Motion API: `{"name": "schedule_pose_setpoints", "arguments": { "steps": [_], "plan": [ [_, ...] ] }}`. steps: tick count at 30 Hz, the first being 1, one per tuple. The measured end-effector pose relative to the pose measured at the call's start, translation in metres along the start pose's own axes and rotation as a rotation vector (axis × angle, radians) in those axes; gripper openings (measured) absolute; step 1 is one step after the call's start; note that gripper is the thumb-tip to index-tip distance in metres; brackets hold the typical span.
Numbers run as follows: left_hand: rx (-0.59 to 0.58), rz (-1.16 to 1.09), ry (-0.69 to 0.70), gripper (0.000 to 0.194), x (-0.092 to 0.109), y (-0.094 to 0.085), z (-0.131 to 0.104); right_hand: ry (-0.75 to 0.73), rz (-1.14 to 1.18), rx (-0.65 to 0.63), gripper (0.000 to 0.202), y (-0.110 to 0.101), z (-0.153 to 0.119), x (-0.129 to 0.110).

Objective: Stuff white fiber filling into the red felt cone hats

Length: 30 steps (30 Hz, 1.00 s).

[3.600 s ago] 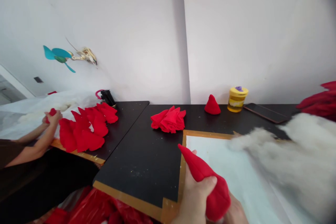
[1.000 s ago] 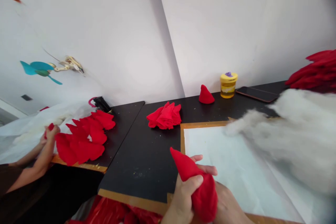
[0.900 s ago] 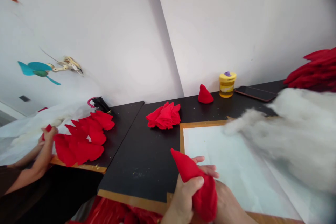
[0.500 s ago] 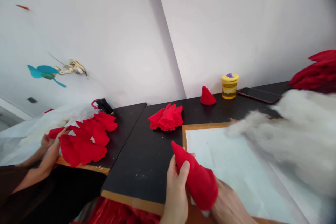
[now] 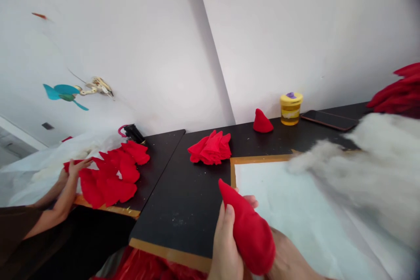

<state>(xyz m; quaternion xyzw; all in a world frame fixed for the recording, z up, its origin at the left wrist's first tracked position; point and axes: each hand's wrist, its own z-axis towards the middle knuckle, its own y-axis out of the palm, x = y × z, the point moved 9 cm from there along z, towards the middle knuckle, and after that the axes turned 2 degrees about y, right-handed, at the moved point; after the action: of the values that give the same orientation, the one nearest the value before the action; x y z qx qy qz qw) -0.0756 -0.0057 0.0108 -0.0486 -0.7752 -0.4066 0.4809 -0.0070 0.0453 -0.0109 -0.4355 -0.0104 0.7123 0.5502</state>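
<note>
A red cloth cone (image 5: 251,229), rounded and plump, is held above the near table edge with its point up and to the left. My left hand (image 5: 228,236) is closed around it, thumb along its left side and some fingertips showing beyond its right side. My right hand (image 5: 285,256) is at the wide lower end; its fingers are hidden, and I cannot tell whether they are inside the cone or behind it. Another red cone (image 5: 262,121) stands upright by the wall. A pile of red cloth pieces (image 5: 210,148) lies on the black table (image 5: 177,210).
White stuffing (image 5: 367,170) is heaped on the right beside a white sheet (image 5: 272,183). A yellow-lidded tub (image 5: 291,109), a phone (image 5: 328,120) and more red cloth (image 5: 398,89) line the back. At left, a co-worker's hands (image 5: 74,168) handle red cloth pieces (image 5: 111,179).
The cone in my hands sits slightly lower and its lower part looks fuller. More of my left fingertips show beyond its right side. The whole view has shifted slightly.
</note>
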Motion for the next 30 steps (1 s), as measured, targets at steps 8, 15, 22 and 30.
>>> {"name": "schedule_pose_setpoints", "arguments": {
  "steps": [8,15,22,30],
  "plan": [
    [0.040,-0.080,-0.067,0.050,-0.007,-0.002,-0.003,-0.263,-0.040,0.039,0.031,-0.032,0.019,-0.047],
    [0.179,-0.155,-0.066,0.054,-0.009,-0.017,-0.001,-0.360,-0.100,0.021,0.028,-0.035,0.016,-0.059],
    [0.178,-0.058,0.002,0.060,-0.010,-0.014,-0.002,-0.351,-0.112,0.133,0.028,-0.030,0.011,-0.056],
    [0.031,-0.057,-0.031,0.053,-0.013,-0.012,0.004,-0.185,0.061,0.010,0.037,-0.032,0.027,-0.040]
  ]
}}
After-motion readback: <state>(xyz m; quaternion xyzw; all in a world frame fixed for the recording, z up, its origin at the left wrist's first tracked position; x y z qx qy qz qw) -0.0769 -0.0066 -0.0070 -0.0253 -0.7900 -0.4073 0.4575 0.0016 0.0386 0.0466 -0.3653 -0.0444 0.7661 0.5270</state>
